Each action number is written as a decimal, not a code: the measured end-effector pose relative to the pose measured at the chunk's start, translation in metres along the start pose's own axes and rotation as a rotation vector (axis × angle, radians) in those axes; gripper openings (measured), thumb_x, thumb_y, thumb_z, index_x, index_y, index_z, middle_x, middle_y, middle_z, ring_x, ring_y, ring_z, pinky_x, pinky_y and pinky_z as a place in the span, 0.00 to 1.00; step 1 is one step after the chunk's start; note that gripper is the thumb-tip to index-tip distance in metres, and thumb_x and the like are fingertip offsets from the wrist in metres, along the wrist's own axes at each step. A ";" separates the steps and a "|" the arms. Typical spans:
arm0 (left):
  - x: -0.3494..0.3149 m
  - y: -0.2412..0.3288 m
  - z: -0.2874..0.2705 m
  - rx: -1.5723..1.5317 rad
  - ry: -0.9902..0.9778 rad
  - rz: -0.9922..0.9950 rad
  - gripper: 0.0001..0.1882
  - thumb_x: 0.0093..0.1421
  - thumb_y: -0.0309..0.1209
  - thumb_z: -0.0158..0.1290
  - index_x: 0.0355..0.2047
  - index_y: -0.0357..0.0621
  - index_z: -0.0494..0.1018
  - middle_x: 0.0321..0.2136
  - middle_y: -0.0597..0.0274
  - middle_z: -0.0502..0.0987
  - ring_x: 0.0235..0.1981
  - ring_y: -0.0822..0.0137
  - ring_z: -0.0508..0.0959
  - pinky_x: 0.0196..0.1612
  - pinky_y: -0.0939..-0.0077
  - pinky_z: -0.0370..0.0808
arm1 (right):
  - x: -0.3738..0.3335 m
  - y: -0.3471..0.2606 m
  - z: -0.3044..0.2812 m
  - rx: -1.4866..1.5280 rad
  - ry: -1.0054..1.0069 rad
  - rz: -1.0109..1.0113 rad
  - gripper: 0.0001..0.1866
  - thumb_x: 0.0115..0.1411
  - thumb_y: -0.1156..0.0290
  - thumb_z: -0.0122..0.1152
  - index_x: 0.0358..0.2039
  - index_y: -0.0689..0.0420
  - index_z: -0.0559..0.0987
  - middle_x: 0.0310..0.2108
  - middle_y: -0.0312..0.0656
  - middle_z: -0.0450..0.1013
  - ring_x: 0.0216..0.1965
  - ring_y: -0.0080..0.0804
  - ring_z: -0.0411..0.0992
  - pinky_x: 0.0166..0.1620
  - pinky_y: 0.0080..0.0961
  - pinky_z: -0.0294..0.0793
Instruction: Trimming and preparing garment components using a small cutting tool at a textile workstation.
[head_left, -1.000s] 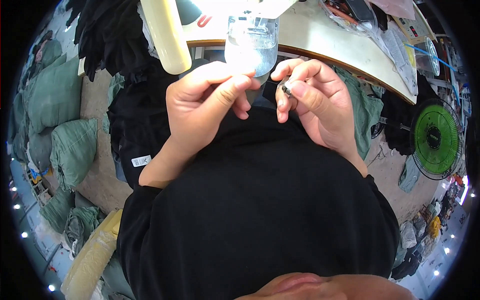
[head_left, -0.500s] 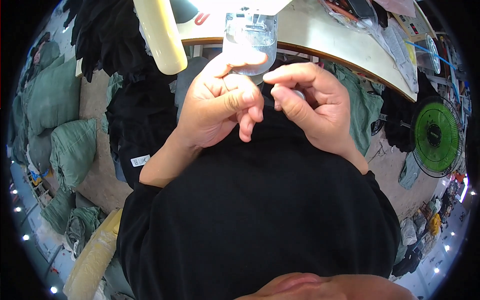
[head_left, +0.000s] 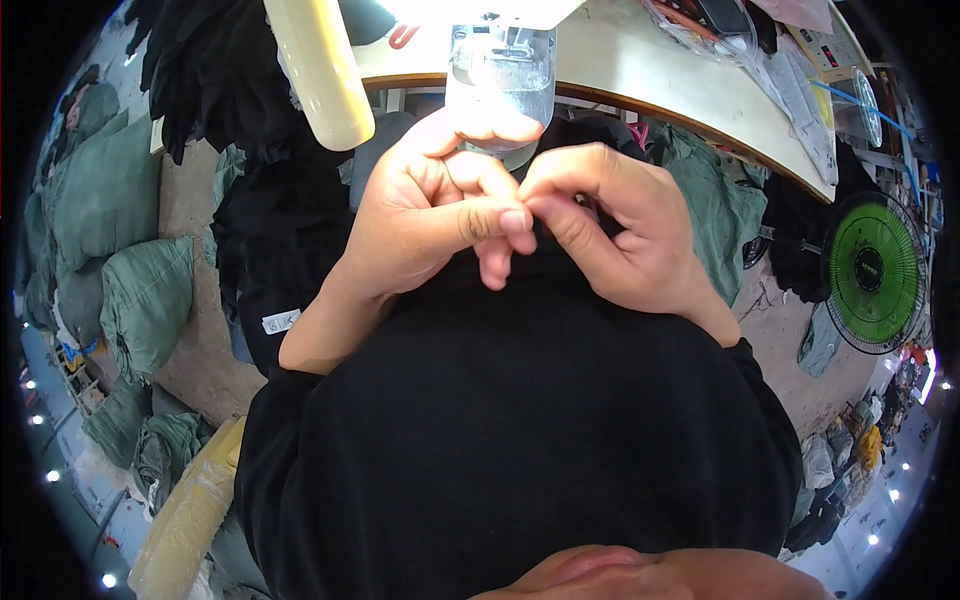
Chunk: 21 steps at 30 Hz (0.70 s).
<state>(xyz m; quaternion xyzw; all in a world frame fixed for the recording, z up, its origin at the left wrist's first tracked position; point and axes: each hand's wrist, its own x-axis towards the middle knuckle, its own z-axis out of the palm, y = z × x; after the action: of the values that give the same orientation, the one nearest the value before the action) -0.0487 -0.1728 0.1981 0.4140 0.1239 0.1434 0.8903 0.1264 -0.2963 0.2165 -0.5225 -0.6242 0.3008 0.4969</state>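
Observation:
My left hand [head_left: 420,220] is raised in front of my chest, its thumb pressed against a bent finger while the forefinger reaches forward. Whatever lies in that pinch is too small to make out. My right hand [head_left: 640,225] is closed too, with thumb and forefinger tips meeting the left thumb and fingers. Something small sits inside its curled fingers, mostly hidden. Just beyond both hands is the shiny metal bed plate [head_left: 500,85] of what looks like a sewing machine, brightly lit.
A pale table [head_left: 620,60] with a brown edge curves ahead. A cream padded arm [head_left: 325,80] juts in at upper left, beside black cloth [head_left: 215,70]. Green sacks [head_left: 150,300] lie left. A green fan [head_left: 870,265] stands right, near green cloth [head_left: 700,200].
My right hand has moved left, its fingertips now meeting my left hand. A small silvery thing seen in its curled fingers has become mostly hidden. My left thumb has straightened toward the right.

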 end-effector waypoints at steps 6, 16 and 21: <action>0.000 -0.007 0.007 0.202 0.145 0.186 0.13 0.63 0.20 0.58 0.47 0.29 0.75 0.30 0.52 0.82 0.24 0.69 0.82 0.30 0.79 0.83 | 0.007 0.006 0.019 0.042 0.094 0.041 0.06 0.69 0.76 0.48 0.45 0.62 0.66 0.25 0.45 0.75 0.25 0.38 0.78 0.29 0.29 0.74; -0.002 -0.003 0.001 0.156 0.196 0.127 0.07 0.65 0.21 0.56 0.41 0.30 0.77 0.30 0.53 0.81 0.25 0.69 0.83 0.31 0.78 0.83 | 0.013 0.029 0.024 -0.348 0.113 -0.108 0.18 0.68 0.68 0.53 0.50 0.70 0.65 0.23 0.47 0.75 0.23 0.47 0.76 0.26 0.36 0.73; -0.002 -0.003 -0.001 0.129 0.187 0.112 0.06 0.65 0.22 0.55 0.40 0.31 0.76 0.29 0.54 0.81 0.24 0.70 0.82 0.29 0.79 0.82 | 0.015 0.020 0.024 -0.302 0.113 -0.063 0.16 0.68 0.69 0.53 0.48 0.69 0.67 0.23 0.47 0.75 0.23 0.46 0.76 0.27 0.35 0.74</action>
<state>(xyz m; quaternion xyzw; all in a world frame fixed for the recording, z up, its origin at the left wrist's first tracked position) -0.0501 -0.1749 0.1952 0.4614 0.1919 0.2228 0.8371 0.1118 -0.2728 0.1953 -0.5876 -0.6493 0.1579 0.4564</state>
